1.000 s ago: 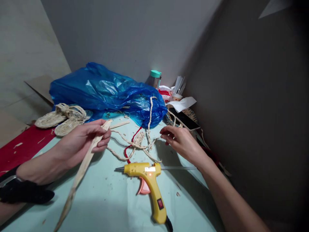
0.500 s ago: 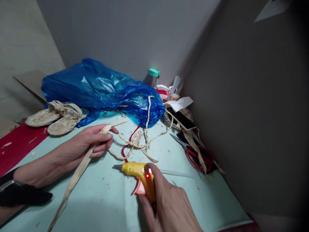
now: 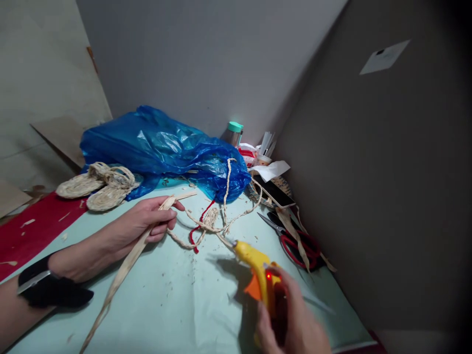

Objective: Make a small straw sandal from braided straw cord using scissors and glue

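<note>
My left hand (image 3: 151, 221) is closed on a long, flat strip of dried plant fibre (image 3: 123, 274), pale tan, whose lower end trails down to the left. Out of the same fingers runs a thin braided cord (image 3: 184, 243), which loops over the table to the right. My right hand (image 3: 295, 314) grips a yellow glue gun (image 3: 254, 258) with an orange trigger and a lit red light. The gun's nozzle points up and left, above the table and apart from the strip. A clear glue stick (image 3: 319, 302) sticks out from its back.
Two small woven slippers (image 3: 110, 189) lie at the left by a blue plastic bag (image 3: 158, 142). Red-handled scissors (image 3: 291, 246) and a phone (image 3: 276, 191) are at the right. Behind stand a green-lidded bottle (image 3: 234, 132) and a cup of glue sticks (image 3: 263, 155). Fibre scraps dot the table.
My right hand has moved the glue gun to the right, away from the left hand, and tipped its nozzle upward. The left hand keeps its hold on the strip. The whole view has shifted slightly.
</note>
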A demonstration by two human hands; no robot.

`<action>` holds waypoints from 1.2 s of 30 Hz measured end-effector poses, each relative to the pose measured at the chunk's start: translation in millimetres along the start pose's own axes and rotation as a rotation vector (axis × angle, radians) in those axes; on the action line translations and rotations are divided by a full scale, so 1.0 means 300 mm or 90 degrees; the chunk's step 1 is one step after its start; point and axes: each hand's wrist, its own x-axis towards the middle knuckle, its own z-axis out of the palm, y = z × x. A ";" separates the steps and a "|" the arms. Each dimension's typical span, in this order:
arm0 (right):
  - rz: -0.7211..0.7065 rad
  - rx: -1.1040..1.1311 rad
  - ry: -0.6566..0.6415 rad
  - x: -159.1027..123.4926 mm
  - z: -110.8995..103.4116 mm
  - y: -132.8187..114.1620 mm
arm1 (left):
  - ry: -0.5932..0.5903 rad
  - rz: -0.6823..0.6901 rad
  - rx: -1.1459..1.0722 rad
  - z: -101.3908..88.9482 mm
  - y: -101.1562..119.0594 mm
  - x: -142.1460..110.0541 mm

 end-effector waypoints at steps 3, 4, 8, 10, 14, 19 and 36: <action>-0.052 -0.027 0.020 0.093 -0.048 0.029 | -0.007 0.052 0.142 0.017 0.000 0.009; -0.043 -0.059 0.038 0.127 -0.056 0.033 | -0.004 0.079 0.219 0.024 0.003 0.016; -0.036 -0.151 0.035 0.238 -0.054 0.027 | 0.015 0.163 0.458 0.055 0.033 0.069; -0.038 -0.184 0.017 0.272 -0.044 0.024 | 0.020 0.192 0.540 0.073 0.048 0.097; 0.002 -0.240 -0.012 0.305 -0.028 0.040 | 0.015 0.208 0.696 0.116 0.044 0.121; 0.037 -0.327 -0.055 0.305 -0.040 0.052 | -0.011 0.206 0.799 0.133 0.005 0.103; -0.344 -0.280 -0.181 0.439 0.059 -0.251 | -0.020 0.203 0.793 0.072 -0.057 0.036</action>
